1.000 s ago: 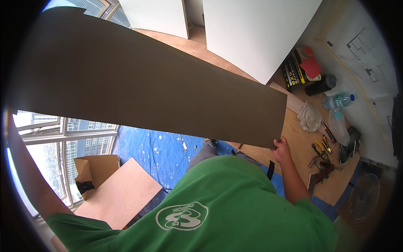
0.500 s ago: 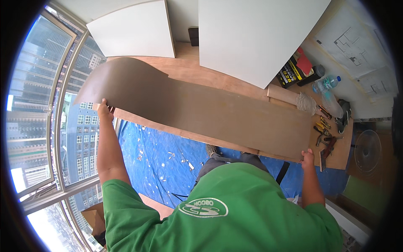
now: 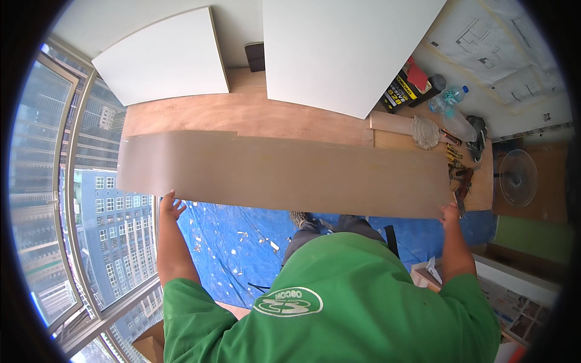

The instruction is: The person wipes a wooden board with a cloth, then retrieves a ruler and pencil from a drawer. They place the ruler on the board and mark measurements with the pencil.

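A long, thin brown laminate sheet (image 3: 302, 172) stretches across the wooden worktop (image 3: 181, 115) in front of me. Its left part bends slightly, and a small step shows in its far edge. My left hand (image 3: 172, 206) is at the near edge toward the left end, thumb against the sheet and fingers loosely curled below the edge. At the near right corner, my right hand (image 3: 449, 214) pinches the sheet's edge. Close beyond that corner lie hand tools, among them a red-brown handled tool (image 3: 465, 184), partly crowded together.
Two white panels (image 3: 163, 57) lean at the back. To the right stand a black-and-yellow can (image 3: 396, 91), a plastic bottle (image 3: 454, 95) and a roll (image 3: 396, 122). Blue sheeting (image 3: 230, 248) with scraps covers the floor. Windows (image 3: 115, 199) line the left; a fan (image 3: 518, 177) stands right.
The sheet's left end, arched up high before, has come down and lies much flatter. My left hand has lowered toward me and slightly right with that edge; the right hand still holds its corner.
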The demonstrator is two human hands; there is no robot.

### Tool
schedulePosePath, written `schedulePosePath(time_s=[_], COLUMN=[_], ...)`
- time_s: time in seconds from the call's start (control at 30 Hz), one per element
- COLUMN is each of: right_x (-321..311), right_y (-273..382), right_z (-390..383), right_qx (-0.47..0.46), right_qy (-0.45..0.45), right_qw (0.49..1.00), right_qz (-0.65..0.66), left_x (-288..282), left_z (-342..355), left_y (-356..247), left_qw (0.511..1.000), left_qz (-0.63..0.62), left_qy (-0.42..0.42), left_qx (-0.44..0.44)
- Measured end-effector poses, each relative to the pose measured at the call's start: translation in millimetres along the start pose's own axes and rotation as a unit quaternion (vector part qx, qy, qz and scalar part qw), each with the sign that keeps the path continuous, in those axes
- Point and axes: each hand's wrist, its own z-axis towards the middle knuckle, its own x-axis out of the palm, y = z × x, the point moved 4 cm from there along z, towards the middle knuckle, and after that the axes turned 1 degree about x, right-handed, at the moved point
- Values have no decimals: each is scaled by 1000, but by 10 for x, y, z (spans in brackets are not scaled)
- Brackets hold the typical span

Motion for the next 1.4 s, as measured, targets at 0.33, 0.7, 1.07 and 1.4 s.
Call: schedulePosePath(time_s=[0.33,0.7,1.07,1.4], right_x=[-58,-2,-18,404], right_y=[84,142,141,-190], right_z=[276,533,872,1289], right_qx=[0,20,-11,-12], right_qy=[18,40,114,122], right_qw=[1000,999,993,984], right_qz=[21,25,12,-129], left_x=[689,1186,2125,2213], left_z=[-221,-810,-804,-1263], left_y=[1141,2345,2126,2079], left_qw=[995,980,976,992], left_qz=[80,186,129,122], left_qy=[0,55,-54,8], left_qx=[61,45,167,-32])
